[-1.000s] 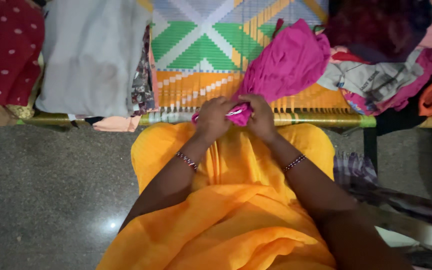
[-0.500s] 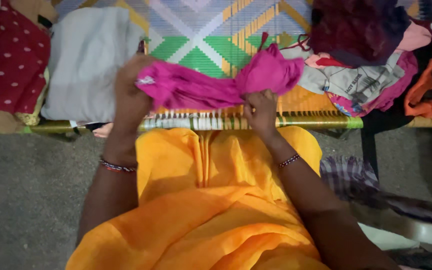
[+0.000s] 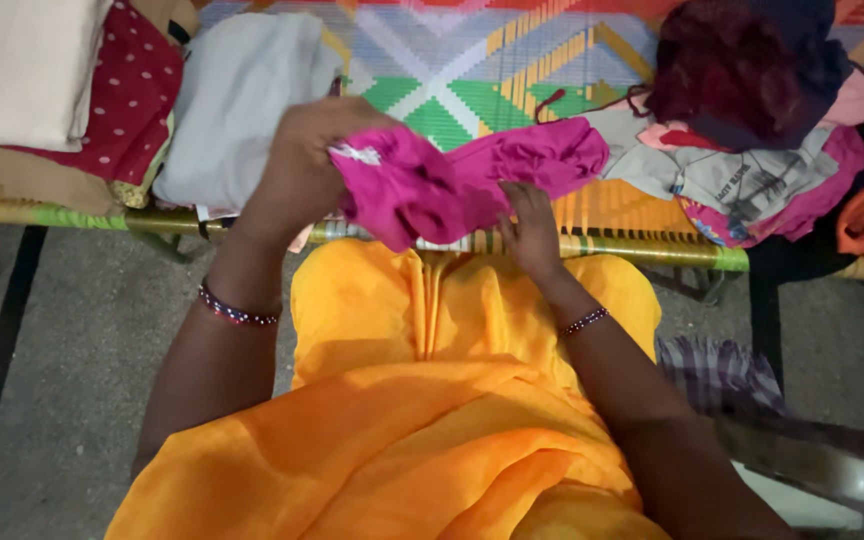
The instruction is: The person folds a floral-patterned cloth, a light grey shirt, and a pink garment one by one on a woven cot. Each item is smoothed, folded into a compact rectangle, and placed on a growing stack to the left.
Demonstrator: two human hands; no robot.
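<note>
A magenta garment [image 3: 472, 180] is stretched across the front edge of a woven cot [image 3: 452, 70]. My left hand [image 3: 297, 165] grips its left end, lifted above the cot near a folded pale grey cloth [image 3: 237, 100]. My right hand [image 3: 530, 232] lies flat on the garment's lower edge, pressing it against the cot's rail. Both wrists wear beaded bangles. My orange dress [image 3: 422, 400] fills the lower middle.
Folded cream [image 3: 22, 70] and red dotted cloths [image 3: 127, 95] are stacked at the left. A heap of unfolded clothes [image 3: 752, 140] sits on the right of the cot. Grey floor [image 3: 72, 350] lies below; a checked cloth [image 3: 717, 370] is at my right.
Both hands held the bunched garment at the cot's edge a second ago. My left hand has since pulled one end out to the left and up; the right hand stayed on the other part.
</note>
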